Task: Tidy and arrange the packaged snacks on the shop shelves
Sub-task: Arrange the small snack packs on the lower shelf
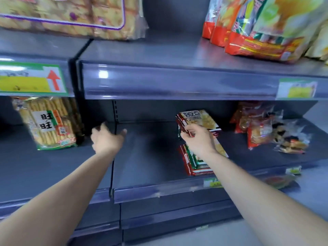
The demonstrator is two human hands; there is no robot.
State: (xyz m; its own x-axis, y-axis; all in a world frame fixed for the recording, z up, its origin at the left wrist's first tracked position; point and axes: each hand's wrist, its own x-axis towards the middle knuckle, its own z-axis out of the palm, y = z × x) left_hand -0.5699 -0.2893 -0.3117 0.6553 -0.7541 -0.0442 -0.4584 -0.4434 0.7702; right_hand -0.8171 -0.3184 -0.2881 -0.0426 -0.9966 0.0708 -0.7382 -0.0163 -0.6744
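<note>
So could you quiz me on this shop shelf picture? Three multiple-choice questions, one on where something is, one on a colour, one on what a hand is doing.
1. Where does the green-edged bag of rice crackers stand?
A. Middle shelf, left bay
B. Top shelf, right
C. On the floor

2. What colour is the arrow on the left price label?
A. Blue
B. Red
C. Black

3. What is the right hand doing?
A. Hanging empty
B. Pressing a price label
C. Gripping a snack packet

Answers:
1. A: it leans upright in the left bay, below that label.
2. B: a red arrow points up beside the yellow patch.
3. C: its fingers close on the edge of the red-trimmed snack packet, while the left hand reaches open toward the bay divider.
</note>
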